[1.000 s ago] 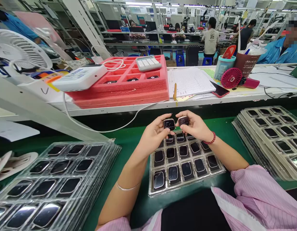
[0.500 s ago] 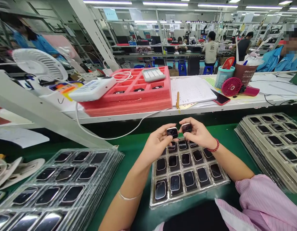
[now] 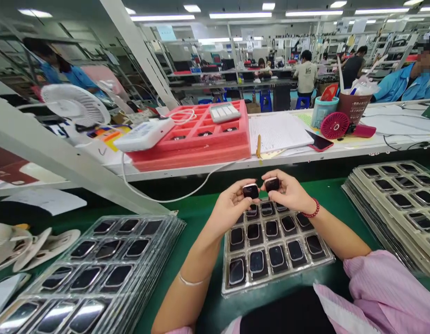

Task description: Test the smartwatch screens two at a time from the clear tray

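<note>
Green bench [image 3: 192, 214] carries the tray [image 3: 280, 272]. Over the tray's far edge, left hand [image 3: 232, 204] pinches one watch [image 3: 250, 191], right hand [image 3: 291, 190] another watch [image 3: 272, 184]: apparently side-by-side viewing; next move likely calls for steady grips.

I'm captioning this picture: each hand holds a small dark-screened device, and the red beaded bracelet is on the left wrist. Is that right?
Not quite: the red beaded bracelet is on the right wrist, as the head view shows. The rest stands: left hand and right hand each hold a small dark-screened device.
</note>
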Demonstrator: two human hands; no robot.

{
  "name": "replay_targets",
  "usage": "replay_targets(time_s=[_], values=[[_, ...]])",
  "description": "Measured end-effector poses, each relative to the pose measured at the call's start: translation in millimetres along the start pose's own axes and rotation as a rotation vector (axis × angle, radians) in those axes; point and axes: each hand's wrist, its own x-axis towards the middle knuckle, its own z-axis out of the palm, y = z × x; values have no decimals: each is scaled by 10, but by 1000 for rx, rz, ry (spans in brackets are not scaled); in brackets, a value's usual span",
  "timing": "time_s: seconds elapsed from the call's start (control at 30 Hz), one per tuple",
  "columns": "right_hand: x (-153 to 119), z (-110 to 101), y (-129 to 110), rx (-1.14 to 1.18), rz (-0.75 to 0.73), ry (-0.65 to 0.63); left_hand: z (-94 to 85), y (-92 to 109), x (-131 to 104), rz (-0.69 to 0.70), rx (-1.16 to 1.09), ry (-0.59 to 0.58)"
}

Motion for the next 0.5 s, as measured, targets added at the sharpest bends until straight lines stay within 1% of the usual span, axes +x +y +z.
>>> replay_targets(time_s=[0.17, 0.3, 0.4, 0.5], values=[[6, -1, -14, -10, -15, 12, -11, -17, 5, 21, 13, 1], [16, 18, -5, -31, -49, 36, -32, -14, 16, -6, 26, -15], [26, 15, 10, -45, -55, 19, -36, -2, 26, -16, 37, -28], [25, 5, 9, -32, -30, 4, -31, 4, 21, -24, 40, -20]])
